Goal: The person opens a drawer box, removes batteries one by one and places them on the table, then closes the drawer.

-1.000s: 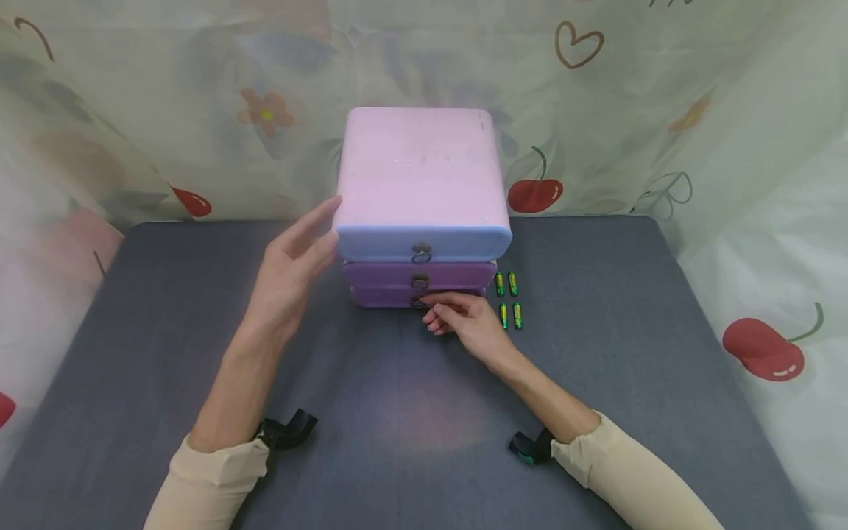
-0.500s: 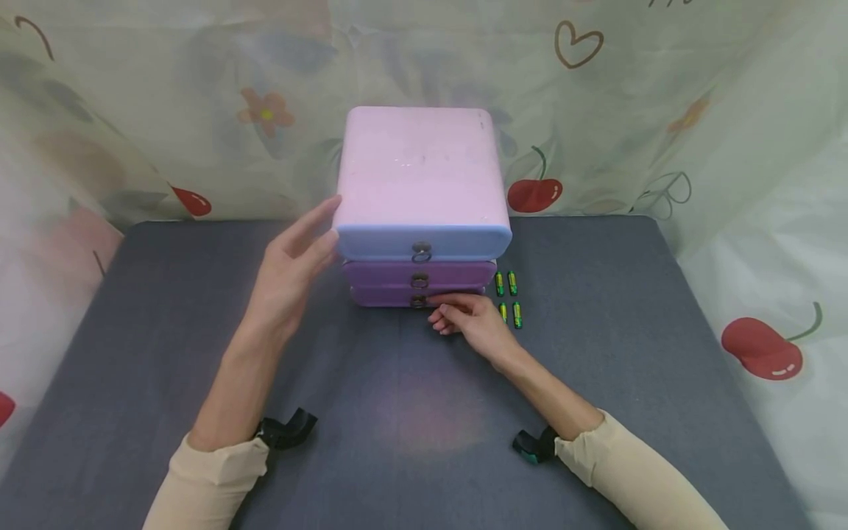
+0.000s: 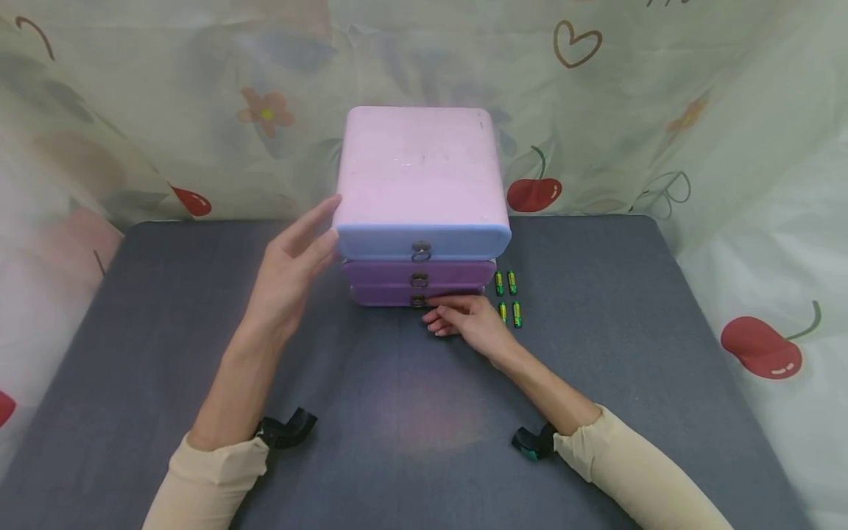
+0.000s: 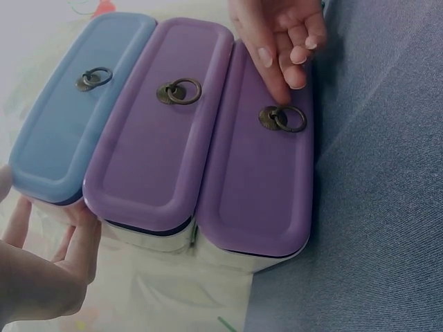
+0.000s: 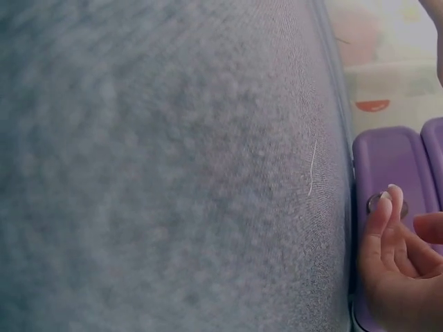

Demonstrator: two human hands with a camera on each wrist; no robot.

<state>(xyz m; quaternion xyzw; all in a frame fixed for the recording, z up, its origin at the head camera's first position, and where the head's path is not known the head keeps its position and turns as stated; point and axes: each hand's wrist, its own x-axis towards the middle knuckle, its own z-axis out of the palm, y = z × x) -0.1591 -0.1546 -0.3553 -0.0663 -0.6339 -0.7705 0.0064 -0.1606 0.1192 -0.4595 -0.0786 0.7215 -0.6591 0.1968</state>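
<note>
A small three-drawer chest with a pink top [image 3: 420, 169] stands at the far middle of the table. Its upper drawer front [image 3: 377, 243] is blue; the middle [image 3: 377, 274] and bottom [image 3: 377, 297] ones are purple, each with a ring pull. My left hand [image 3: 278, 283] rests against the chest's left side, thumb by the front corner, fingers extended. At the bottom drawer, my right hand [image 3: 473, 324] has its index fingertip right at the mount of the bronze ring pull [image 4: 293, 120]. The ring hangs without thumb or finger through it, and the other fingers are loosely bent.
Several green-and-yellow batteries [image 3: 512, 283] stand or lie in two rows just right of the chest, partly behind my right hand. A dark grey cloth [image 3: 397, 442] covers the table. Behind hangs a printed curtain [image 3: 424, 51].
My right fingertips have shifted slightly right, off the bottom drawer's ring pull, which now shows more fully. The left hand and the chest have stayed in place.
</note>
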